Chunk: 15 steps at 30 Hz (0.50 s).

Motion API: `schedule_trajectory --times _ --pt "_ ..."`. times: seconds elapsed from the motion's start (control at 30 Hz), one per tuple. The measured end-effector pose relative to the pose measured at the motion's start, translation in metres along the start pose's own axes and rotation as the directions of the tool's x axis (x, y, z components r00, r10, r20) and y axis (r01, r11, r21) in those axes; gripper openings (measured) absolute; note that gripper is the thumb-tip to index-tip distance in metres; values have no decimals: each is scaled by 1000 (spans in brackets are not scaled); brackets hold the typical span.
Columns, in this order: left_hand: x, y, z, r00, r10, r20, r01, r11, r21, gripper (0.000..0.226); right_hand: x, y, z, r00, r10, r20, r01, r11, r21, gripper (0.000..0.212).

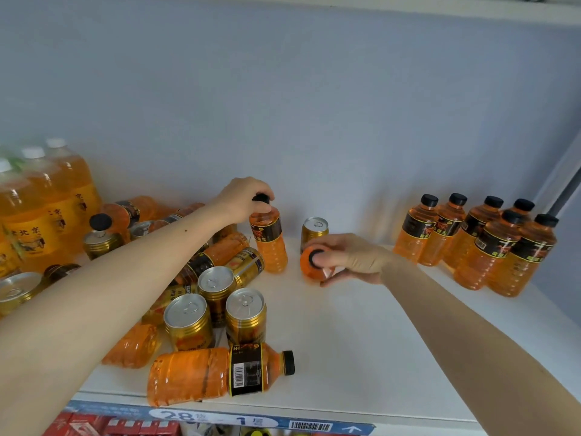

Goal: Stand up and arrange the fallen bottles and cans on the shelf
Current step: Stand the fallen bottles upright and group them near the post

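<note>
Left hand (242,196) curls down over the black cap of an upright orange bottle (269,243), fingers closed round the cap, the bottle standing on the white shelf (361,341) near the back wall; right hand (352,258) grips a second bottle (311,264) by its body, tipped so the black cap faces the camera — whether its base touches the shelf cannot be told. Just behind that hand stands a lone gold can (315,231), upright.

Between the arms and to the left lies the muddle: three gold cans (217,297) stand upright close together near the front, a fallen bottle (220,372) lies on its side at the shelf edge with its cap pointing right, and another orange bottle (133,347) lies beside it, partly hidden under the left forearm; further back, more bottles and cans lie heaped against one another.

At the right, well apart from the hands, a group of bottles (478,240) stands upright in a tight cluster; at the far left stand big bottles (41,209) with white caps and yellow labels. Along the shelf's front edge runs a blue price strip (220,418).
</note>
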<state>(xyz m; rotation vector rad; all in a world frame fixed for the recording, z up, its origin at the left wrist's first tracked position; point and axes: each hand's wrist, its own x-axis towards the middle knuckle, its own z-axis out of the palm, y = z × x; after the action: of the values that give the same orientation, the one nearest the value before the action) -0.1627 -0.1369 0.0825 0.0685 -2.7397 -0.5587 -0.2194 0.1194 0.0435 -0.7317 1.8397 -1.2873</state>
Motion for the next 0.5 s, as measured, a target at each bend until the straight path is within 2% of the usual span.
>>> schedule_trajectory --times 0.07,0.13,0.2,0.27,0.4,0.5 --pt "5 8 3 999 33 40 -33 999 2 25 -1 -10 -12 991 128 -47 -114 966 231 66" --pt "10 15 9 997 56 60 -55 998 -12 25 -3 -17 -21 969 231 -84 -181 903 389 87" --pt "14 20 15 996 68 61 -66 997 -44 26 -6 -19 -28 956 276 -100 -204 869 451 95" --pt "17 22 21 996 77 51 -73 995 -67 25 -5 -20 -32 948 294 -121 -207 860 467 91" --pt "20 23 31 996 78 32 -75 993 -94 28 -2 -27 -30 924 317 -213 -238 914 328 70" --pt "21 21 34 996 64 65 -56 990 -126 35 1 -34 -22 902 256 -347 -270 963 11 67"
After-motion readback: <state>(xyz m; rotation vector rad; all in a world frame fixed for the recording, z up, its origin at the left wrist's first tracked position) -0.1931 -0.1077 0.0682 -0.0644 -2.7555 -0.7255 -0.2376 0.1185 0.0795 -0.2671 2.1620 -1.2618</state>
